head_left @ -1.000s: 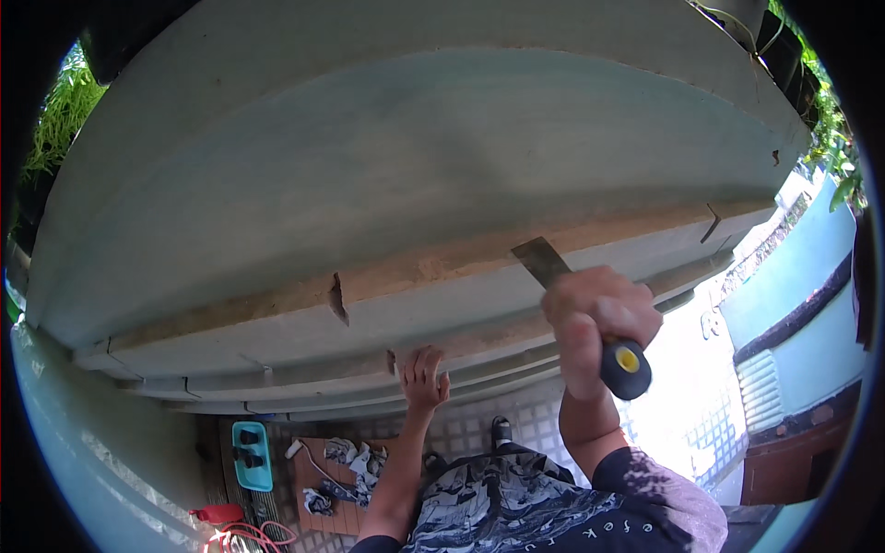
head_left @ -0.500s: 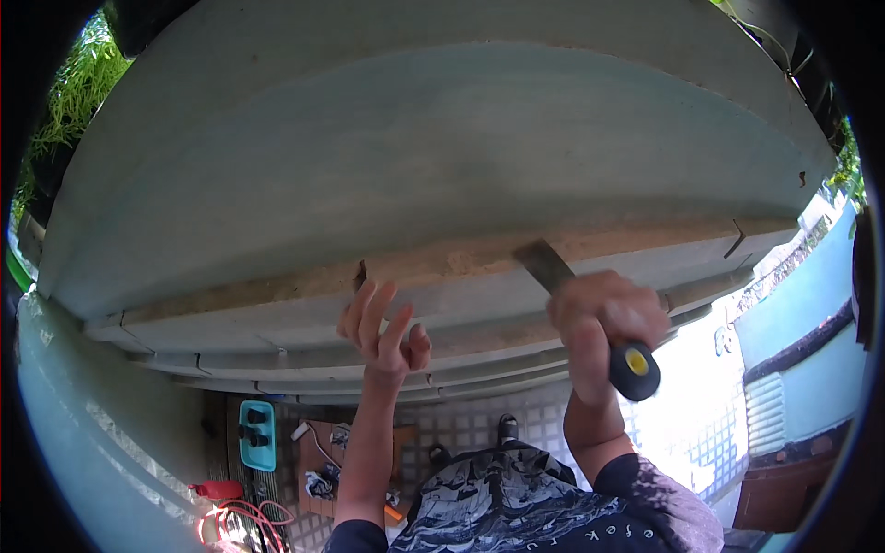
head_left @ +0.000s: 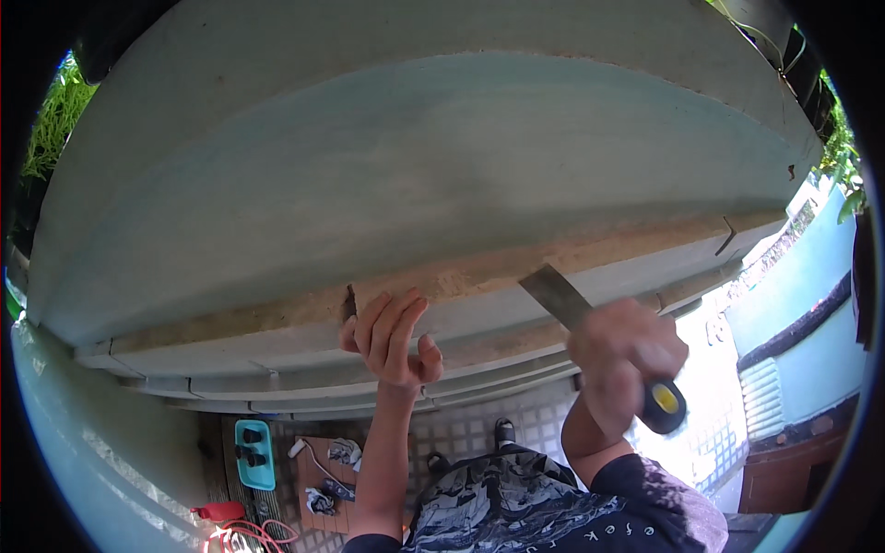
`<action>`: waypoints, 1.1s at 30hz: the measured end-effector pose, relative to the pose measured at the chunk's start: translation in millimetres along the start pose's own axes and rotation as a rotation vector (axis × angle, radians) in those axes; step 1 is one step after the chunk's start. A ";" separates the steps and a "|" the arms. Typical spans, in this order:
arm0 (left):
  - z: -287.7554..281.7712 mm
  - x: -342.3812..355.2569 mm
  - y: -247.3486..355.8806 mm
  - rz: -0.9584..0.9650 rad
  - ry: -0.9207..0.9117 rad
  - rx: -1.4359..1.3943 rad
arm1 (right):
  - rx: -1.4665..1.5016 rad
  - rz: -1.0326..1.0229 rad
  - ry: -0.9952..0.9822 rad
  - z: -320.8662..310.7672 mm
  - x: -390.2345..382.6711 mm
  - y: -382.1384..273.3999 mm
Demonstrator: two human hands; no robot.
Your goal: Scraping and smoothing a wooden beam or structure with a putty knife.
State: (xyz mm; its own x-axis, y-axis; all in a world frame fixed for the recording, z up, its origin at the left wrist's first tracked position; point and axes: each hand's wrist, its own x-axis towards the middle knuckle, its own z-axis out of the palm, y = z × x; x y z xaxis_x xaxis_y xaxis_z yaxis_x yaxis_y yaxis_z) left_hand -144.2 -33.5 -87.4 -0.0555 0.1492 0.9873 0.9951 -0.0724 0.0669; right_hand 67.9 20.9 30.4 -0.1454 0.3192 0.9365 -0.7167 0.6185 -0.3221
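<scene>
Evidently the scraper [head_left: 559, 297] is in the right hand [head_left: 625, 358], just in front of the ledge [head_left: 489, 278] and right of its middle. That hand's fingers are curled tight around the handle, its dark butt with a yellow centre showing below the fist. The flat blade slants up and leftward, its end at the ledge's front edge; whether it touches there, I cannot tell. The hand is slightly blurred.

The left hand [head_left: 392, 343] is at the ledge too, left of the scraper. Its fingers are a little spread and somewhat bent, the tips against the front of the ledge, with nothing visible in them. Just beside them, a dark hole [head_left: 349, 300] breaks the ledge's edge. A dark slot [head_left: 726, 237] cuts the ledge near its right end.

Above the ledge rises a curved, pale wall [head_left: 415, 166]. Lower ledges [head_left: 498, 347] run beneath it. Down below the ledge's left part are a blue tray [head_left: 268, 475] with dark pots, a brown board [head_left: 309, 521] bearing a roller [head_left: 297, 449] and crumpled rags [head_left: 344, 452], and a red hose [head_left: 244, 532]. Below its middle lies a tiled floor [head_left: 544, 405].
</scene>
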 end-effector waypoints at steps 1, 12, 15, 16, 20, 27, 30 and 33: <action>0.6 0.6 0.8 -0.003 -0.001 -0.003 | -0.133 0.028 0.040 1.1 -0.9 15.1; 2.3 0.5 0.7 -0.066 0.046 -0.007 | -0.209 -0.047 0.077 -6.8 -8.3 1.3; 2.1 2.3 1.7 -0.064 0.035 -0.021 | -0.061 -0.165 -0.022 -11.2 1.8 7.7; 4.2 2.1 3.8 -0.065 0.033 -0.032 | -0.233 -0.176 0.015 -14.2 -0.5 26.2; -0.2 -0.5 0.3 -0.065 0.024 -0.006 | -0.105 -0.175 -0.012 -8.7 1.0 2.3; -0.3 0.1 2.1 -0.035 -0.020 -0.026 | -0.324 -0.150 0.102 -13.0 -4.9 2.9; -7.6 -4.9 -1.7 -0.037 -0.047 -0.003 | 0.011 -0.193 0.075 -10.6 -9.9 -4.4; 0.6 0.3 4.4 -0.026 -0.032 -0.029 | -0.580 -0.199 0.166 -19.1 -8.5 30.7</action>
State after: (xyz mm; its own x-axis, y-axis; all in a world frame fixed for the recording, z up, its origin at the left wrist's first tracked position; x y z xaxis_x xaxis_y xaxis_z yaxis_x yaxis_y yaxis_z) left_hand -139.8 -33.2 -87.0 -0.0782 0.1823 0.9801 0.9906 -0.0962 0.0969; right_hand 60.1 50.9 9.9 0.0937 0.2363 0.9672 -0.2265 0.9510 -0.2104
